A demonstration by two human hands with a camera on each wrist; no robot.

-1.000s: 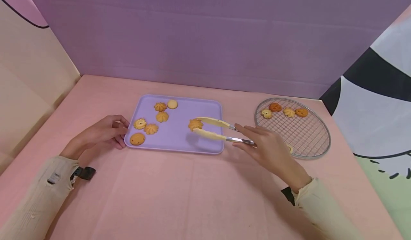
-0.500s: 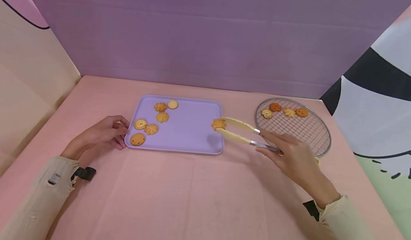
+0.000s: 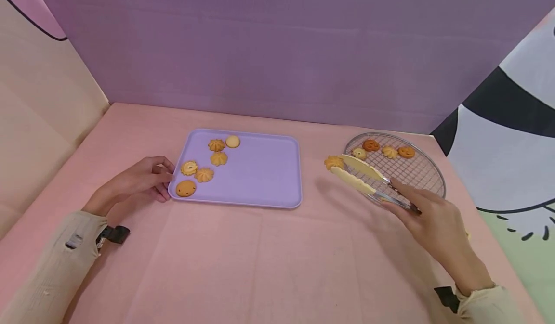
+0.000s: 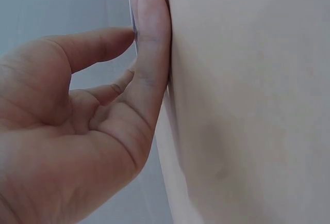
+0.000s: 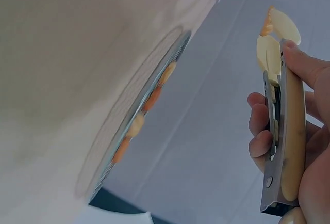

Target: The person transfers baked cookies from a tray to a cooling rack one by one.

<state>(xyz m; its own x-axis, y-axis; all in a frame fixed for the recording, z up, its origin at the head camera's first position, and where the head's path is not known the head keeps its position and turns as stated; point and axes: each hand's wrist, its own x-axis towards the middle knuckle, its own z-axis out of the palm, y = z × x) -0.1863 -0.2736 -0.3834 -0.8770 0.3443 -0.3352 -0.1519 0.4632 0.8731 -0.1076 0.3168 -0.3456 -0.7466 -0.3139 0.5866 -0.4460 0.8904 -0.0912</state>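
Note:
In the head view my right hand (image 3: pixel 438 218) grips metal tongs with cream tips (image 3: pixel 362 170). A ridged, flower-shaped cookie (image 3: pixel 334 162) is pinched at their ends, above the table between tray and rack. The right wrist view shows the thumb and fingers round the tongs' handle (image 5: pixel 293 136), the cookie (image 5: pixel 266 24) edge-on in the tips. My left hand (image 3: pixel 143 179) holds the left edge of a lilac tray (image 3: pixel 260 170); in the left wrist view its fingertips (image 4: pixel 152 7) lie at the tray's edge.
Several cookies lie on the tray's left half, among them a round spotted one (image 3: pixel 186 188) and a plain pale one (image 3: pixel 232 141). A round wire rack (image 3: pixel 427 179) at right bears several cookies along its back. Behind the pink table stands a purple wall (image 3: pixel 277 64).
My right hand has moved right with the tongs, carrying the flower-shaped cookie from over the tray to near the rack's left side. The left hand stays at the tray edge.

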